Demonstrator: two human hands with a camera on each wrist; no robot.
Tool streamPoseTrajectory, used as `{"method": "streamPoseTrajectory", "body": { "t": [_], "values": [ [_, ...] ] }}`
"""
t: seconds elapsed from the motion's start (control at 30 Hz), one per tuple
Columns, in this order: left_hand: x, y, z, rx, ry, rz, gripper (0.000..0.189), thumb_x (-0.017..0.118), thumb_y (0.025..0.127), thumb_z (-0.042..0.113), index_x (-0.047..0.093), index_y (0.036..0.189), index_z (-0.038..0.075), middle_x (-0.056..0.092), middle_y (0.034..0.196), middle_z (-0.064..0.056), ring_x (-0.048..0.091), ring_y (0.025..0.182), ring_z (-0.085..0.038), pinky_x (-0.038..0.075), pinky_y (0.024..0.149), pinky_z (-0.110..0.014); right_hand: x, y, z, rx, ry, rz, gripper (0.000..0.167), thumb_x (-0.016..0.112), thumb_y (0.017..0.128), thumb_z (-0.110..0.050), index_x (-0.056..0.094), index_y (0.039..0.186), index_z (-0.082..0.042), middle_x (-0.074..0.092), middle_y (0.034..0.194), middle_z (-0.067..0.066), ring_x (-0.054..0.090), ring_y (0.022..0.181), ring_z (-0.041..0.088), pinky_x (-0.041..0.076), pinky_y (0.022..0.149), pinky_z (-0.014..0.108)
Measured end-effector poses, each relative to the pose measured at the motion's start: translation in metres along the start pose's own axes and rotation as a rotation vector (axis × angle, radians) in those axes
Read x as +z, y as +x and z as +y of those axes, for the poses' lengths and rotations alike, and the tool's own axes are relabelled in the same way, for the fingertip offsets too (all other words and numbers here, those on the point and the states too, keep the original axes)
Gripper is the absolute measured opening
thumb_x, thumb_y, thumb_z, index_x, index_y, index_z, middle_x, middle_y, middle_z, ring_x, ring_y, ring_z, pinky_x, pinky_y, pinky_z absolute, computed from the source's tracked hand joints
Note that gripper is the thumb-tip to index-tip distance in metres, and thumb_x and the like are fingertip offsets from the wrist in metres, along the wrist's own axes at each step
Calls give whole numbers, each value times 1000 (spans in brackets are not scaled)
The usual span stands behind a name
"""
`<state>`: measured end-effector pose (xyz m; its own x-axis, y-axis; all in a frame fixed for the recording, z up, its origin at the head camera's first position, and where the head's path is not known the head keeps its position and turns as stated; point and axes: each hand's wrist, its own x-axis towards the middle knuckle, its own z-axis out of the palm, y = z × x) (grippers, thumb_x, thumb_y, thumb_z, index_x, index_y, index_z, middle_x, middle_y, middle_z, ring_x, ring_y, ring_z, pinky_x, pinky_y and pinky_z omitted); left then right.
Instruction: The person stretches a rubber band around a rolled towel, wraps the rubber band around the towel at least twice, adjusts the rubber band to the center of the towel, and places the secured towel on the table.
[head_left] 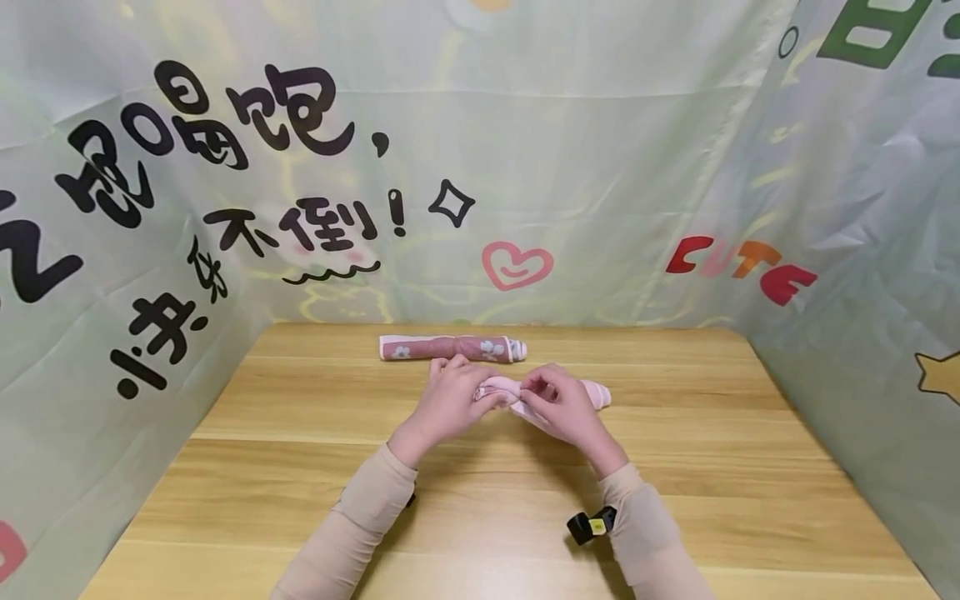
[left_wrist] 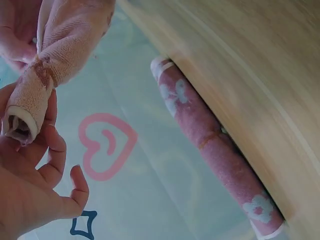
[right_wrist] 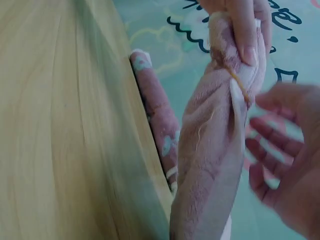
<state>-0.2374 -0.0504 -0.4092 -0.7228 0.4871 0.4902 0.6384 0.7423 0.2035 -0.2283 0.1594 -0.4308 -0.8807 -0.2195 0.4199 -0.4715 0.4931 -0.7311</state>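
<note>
A light pink rolled towel is in both hands over the table, cinched near one end by a thin orange-brown rubber band. My left hand grips the short end beyond the band, thumb on one side and fingers on the other. At the cinched spot, my right hand has its fingers curled, with thumb and forefinger pinching at the band. The longer part of the towel runs out past the right hand. In the left wrist view the short end's open roll faces the camera.
Behind the hands, a darker pink rolled towel with pale blue flowers lies near the table's back edge, banded at its middle. The wooden table is bounded by printed cloth at the back and sides. A black wrist camera hangs by the right sleeve.
</note>
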Motion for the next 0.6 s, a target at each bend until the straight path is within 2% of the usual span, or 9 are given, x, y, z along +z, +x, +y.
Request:
{"method": "streamPoseTrajectory", "body": {
  "t": [0.13, 0.2, 0.4, 0.6],
  "values": [
    [-1, 0, 0, -12, -27, 19, 30, 69, 87, 43, 71, 104, 19, 75, 98, 4, 51, 84, -16, 33, 81, -41, 2, -1, 6, -224, -14, -4, 11, 73, 83, -3, 71, 90, -12, 66, 95, 4, 57, 90, 17, 54, 76, 27],
    [-1, 1, -1, -7, -26, 39, 29, 70, 87, 42, 71, 104, 18, 75, 97, 3, 52, 85, -16, 33, 82, -42, 3, -1, 8, -291, -70, 9, 13, 74, 82, -5, 72, 92, -13, 66, 99, 3, 57, 95, 19, 53, 81, 30],
    [-2, 1, -3, 40, 10, 83, 27, 71, 86, 39, 72, 105, 20, 75, 95, 3, 53, 87, -16, 33, 87, -45, 7, -2, 7, -383, -319, 41, 16, 77, 81, -18, 72, 96, -16, 65, 102, 3, 56, 96, 21, 46, 85, 41],
    [0, 0, -3, 74, 63, 148, 24, 73, 86, 38, 73, 103, 21, 75, 90, 5, 52, 84, -15, 35, 86, -45, 6, -4, 4, -410, -430, 43, 9, 75, 83, -23, 70, 89, -19, 63, 101, 2, 55, 98, 23, 46, 83, 43]
  ]
}}
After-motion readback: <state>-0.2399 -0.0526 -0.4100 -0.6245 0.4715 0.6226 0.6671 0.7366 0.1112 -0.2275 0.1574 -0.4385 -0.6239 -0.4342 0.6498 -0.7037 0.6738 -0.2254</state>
